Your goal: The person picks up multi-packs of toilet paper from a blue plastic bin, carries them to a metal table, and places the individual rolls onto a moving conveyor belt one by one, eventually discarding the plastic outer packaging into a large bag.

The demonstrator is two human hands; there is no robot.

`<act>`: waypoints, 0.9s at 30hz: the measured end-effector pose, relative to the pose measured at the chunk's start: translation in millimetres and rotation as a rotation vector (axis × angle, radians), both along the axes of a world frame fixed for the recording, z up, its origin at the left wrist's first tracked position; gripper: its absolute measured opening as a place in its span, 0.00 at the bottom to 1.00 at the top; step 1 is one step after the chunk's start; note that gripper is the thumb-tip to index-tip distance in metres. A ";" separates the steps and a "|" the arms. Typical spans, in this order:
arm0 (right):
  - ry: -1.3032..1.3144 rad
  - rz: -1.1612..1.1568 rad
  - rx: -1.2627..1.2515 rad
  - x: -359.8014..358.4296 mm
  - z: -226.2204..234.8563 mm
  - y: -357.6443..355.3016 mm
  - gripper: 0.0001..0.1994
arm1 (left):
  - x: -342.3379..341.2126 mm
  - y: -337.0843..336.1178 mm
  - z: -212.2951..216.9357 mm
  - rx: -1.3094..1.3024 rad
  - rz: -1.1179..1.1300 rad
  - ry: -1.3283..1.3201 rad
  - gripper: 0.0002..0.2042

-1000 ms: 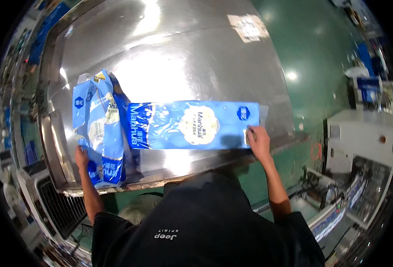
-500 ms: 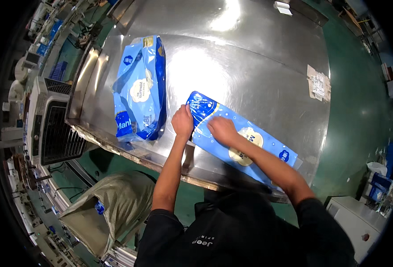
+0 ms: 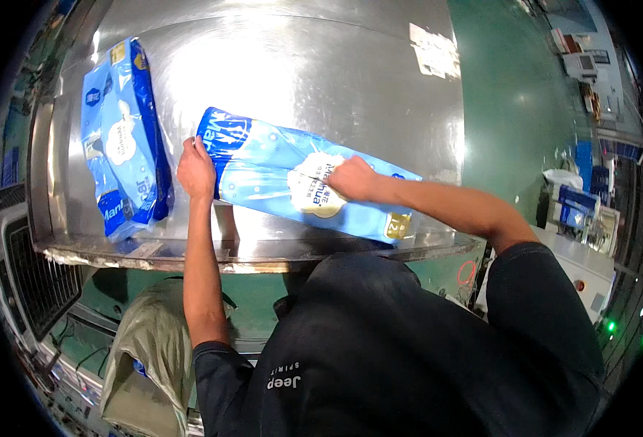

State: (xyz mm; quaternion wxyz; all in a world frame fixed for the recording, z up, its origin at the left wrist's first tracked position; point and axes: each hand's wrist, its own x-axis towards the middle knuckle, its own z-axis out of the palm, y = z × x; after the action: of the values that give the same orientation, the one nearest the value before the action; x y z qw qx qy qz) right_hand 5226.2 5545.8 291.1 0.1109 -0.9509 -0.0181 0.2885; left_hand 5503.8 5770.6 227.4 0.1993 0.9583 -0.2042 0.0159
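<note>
A long light-blue plastic packaging bag (image 3: 263, 171) lies slantwise on the metal table, with a dark-blue left end and a cream label. At that left end, my left hand (image 3: 196, 169) is closed on the bag's edge. My right hand (image 3: 354, 178) has its fingers curled against the film at the right side of the label, where the plastic creases; the fingertips are partly hidden. Further left lies a second blue plastic bag (image 3: 122, 142), crumpled and bulging, touched by neither hand.
The shiny metal table (image 3: 350, 73) has a worn raised front edge. A torn paper patch (image 3: 434, 51) sticks near its right side. Below the front edge, at left, hangs a khaki cloth sack (image 3: 150, 349). A grey cabinet (image 3: 576, 273) stands at right.
My right hand has slid rightward along the bag, from near its dark-blue end to the label. My left hand still holds the left end. The whole view has shifted and turned.
</note>
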 end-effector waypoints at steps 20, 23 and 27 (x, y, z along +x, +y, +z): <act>-0.723 -0.752 0.034 -114.5 14.8 80.1 0.12 | -137.4 -146.7 52.6 0.314 -1.555 0.039 0.45; -0.774 -0.847 -0.019 -94.5 4.0 103.3 0.16 | -126.8 -158.6 59.3 0.310 -1.571 0.272 0.43; -0.813 -0.878 -0.155 -67.5 12.6 102.6 0.14 | -105.4 -157.7 68.9 0.308 -1.557 0.350 0.39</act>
State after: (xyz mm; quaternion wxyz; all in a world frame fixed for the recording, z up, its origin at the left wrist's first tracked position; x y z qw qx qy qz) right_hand 5158.7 5648.4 303.6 0.1343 -0.9089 0.3561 -0.1702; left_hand 5398.4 5612.9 296.2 0.0482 0.5468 -0.7780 -0.3057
